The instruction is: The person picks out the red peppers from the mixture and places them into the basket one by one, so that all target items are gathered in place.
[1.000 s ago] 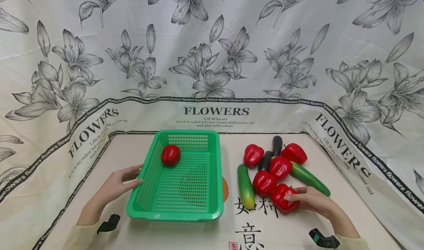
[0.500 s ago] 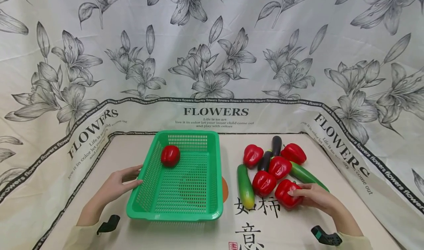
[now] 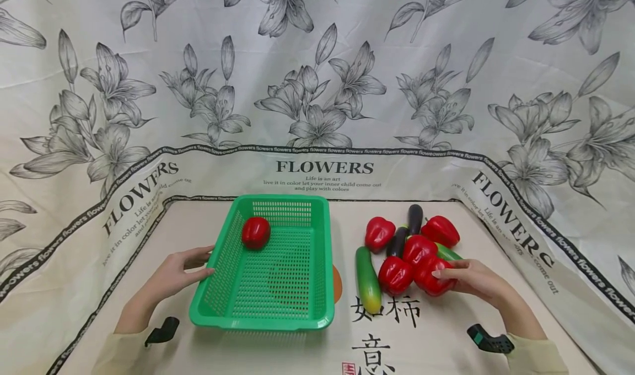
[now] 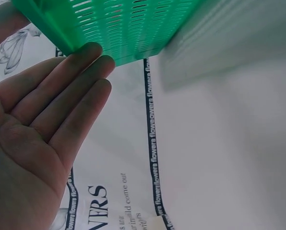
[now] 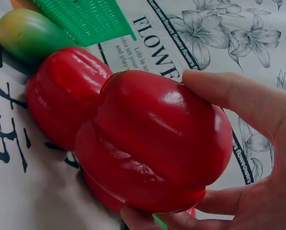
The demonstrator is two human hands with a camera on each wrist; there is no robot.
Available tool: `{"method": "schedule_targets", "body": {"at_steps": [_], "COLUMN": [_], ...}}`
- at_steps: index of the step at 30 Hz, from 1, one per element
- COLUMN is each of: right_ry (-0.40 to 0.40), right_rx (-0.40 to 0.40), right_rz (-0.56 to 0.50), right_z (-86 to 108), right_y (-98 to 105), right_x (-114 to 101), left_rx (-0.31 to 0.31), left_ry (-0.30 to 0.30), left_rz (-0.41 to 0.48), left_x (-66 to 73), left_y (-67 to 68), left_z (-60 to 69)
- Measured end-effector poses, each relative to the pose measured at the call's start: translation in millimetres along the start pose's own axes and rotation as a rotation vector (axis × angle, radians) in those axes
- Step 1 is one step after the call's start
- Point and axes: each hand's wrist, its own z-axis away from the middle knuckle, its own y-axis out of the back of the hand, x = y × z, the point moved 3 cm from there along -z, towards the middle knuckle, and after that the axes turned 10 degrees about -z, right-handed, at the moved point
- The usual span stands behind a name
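My right hand (image 3: pixel 473 278) grips a red bell pepper (image 3: pixel 429 278) by its right side. The right wrist view shows the thumb on one side of this bell pepper (image 5: pixel 152 143) and the fingers curled on the other. It appears raised, overlapping other red peppers (image 3: pixel 396 276) behind it. At the left, my left hand (image 3: pixel 176 273) touches the side of a green plastic basket (image 3: pixel 322 322). Its fingers (image 4: pixel 80 117) lie fairly straight, with the tips at the basket wall in the left wrist view. One red bell pepper (image 3: pixel 256 232) sits inside the basket, toward its far left.
Around the held pepper lie a cucumber-like green vegetable (image 3: pixel 367 281) with a yellow end, dark eggplants (image 3: pixel 415 219), more red peppers (image 3: pixel 380 233) and another green vegetable (image 3: pixel 447 253), partly hidden. A floral curtain (image 3: pixel 317 88) encloses the table (image 3: pixel 278 355) at back and sides.
My right hand has carried the red bell pepper slightly right and then up in the head view, so it now overlaps the peppers behind. The left hand and basket have stayed put.
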Motion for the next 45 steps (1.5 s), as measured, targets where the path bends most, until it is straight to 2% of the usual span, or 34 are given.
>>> {"method": "schedule_targets", "body": {"at_steps": [9, 13, 28, 32, 35, 39, 45], "right_ry": [0.09, 0.119, 0.142, 0.12, 0.116, 0.151, 0.171], "right_rx": [-0.046, -0.035, -0.036, -0.033, -0.045, -0.08, -0.108], "right_rz": [0.0, 0.035, 0.084, 0.098, 0.124, 0.166, 0.167], "right_z": [-2.9, -6.8, -23.5, -28.5, -32.8, -38.8, -51.3], "right_y": [-12, -17, -37, -43, -49, -58, -72], "right_x": [-28, -42, -82, -91, -99, -110, -124], "left_rx": [-0.018, -0.028, -0.061, -0.066, -0.07, -0.077, -0.078], "left_ry": [-0.013, -0.008, 0.01, 0.019, 0.027, 0.034, 0.047], "left_rz": [-0.024, -0.02, -0.015, -0.016, -0.012, -0.007, -0.002], "left_x": [-0.2, 2.6, 7.2, 8.4, 8.8, 9.3, 9.4], "left_y": [4.1, 6.3, 8.1, 8.5, 8.2, 7.2, 6.7], "left_z": [-0.9, -1.3, -9.0, -9.3, -9.2, -9.2, -8.4]}}
